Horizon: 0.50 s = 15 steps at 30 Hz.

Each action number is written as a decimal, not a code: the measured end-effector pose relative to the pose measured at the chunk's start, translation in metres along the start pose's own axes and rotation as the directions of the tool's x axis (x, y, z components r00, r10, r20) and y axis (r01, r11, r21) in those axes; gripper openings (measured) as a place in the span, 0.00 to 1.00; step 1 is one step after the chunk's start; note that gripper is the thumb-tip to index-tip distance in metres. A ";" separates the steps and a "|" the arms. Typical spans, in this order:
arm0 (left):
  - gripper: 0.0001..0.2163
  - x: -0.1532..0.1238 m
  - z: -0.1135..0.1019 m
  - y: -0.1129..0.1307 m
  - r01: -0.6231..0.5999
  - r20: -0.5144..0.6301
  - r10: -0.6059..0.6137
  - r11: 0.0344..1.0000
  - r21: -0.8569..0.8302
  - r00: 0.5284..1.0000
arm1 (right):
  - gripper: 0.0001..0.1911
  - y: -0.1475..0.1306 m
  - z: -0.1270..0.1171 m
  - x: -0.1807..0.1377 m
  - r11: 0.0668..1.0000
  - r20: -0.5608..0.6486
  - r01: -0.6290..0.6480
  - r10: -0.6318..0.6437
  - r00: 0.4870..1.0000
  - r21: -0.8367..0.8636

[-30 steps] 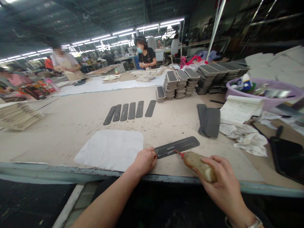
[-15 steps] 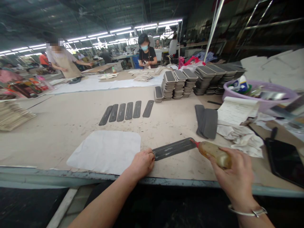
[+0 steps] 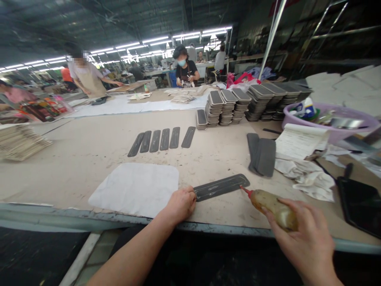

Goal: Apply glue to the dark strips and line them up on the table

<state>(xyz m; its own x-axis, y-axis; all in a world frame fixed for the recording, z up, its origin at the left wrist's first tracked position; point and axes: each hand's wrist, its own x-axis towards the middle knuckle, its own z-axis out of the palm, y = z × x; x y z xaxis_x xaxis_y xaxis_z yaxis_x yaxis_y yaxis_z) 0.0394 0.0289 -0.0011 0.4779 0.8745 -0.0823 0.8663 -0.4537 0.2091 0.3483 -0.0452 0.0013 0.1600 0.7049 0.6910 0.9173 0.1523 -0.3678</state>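
A long dark grey rounded piece (image 3: 220, 187) lies flat near the table's front edge, with shiny streaks of glue along it. My left hand (image 3: 182, 203) is closed on its left end, fingers pinched together. In my right hand (image 3: 309, 230) is a yellowish squeeze bottle (image 3: 276, 207), tilted so its red nozzle points left. The nozzle tip is at the lower edge of the piece's right end; whether it touches cannot be made out. Left of my left hand lies a white sheet (image 3: 137, 186). Several glue-streaked grey pieces (image 3: 160, 140) lie in a row farther back.
Loose grey pieces (image 3: 264, 157) overlap at the right, beside a crumpled cloth (image 3: 309, 174) and a notepad (image 3: 300, 140). Stacks of grey pieces (image 3: 216, 109) stand behind. A purple basin (image 3: 342, 127) and a black tablet-like object (image 3: 358, 206) are far right. Co-workers stand across the table.
My right hand has drawn the bottle's nozzle from the top of the piece's right end down to its lower edge. Glue streaks now reach round that end. My left hand keeps its hold.
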 end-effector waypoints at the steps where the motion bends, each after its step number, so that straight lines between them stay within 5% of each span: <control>1: 0.12 0.000 0.000 0.000 -0.002 0.000 0.002 1.000 0.003 1.000 | 0.20 -0.005 0.001 -0.001 0.999 0.019 0.019 -0.020 1.000 0.034; 8: 0.12 -0.001 -0.001 0.000 0.001 0.017 -0.002 1.000 0.021 1.000 | 0.17 -0.032 0.011 0.000 0.952 0.130 0.034 -0.077 0.989 0.305; 12: 0.11 -0.002 -0.003 0.001 -0.013 0.030 0.013 1.000 0.011 0.999 | 0.21 -0.017 0.012 0.008 0.989 -0.048 -0.006 0.013 0.999 0.149; 15: 0.11 0.000 -0.004 0.000 -0.023 0.044 0.022 1.000 0.013 0.999 | 0.22 -0.002 0.014 0.011 0.998 -0.054 -0.028 0.031 0.998 0.057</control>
<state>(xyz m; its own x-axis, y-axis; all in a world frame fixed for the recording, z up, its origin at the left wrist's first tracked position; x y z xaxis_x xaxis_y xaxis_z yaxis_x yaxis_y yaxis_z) 0.0390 0.0299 0.0026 0.5029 0.8559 -0.1204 0.8570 -0.4758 0.1979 0.3427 -0.0283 0.0006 0.2076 0.6711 0.7117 0.8901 0.1721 -0.4219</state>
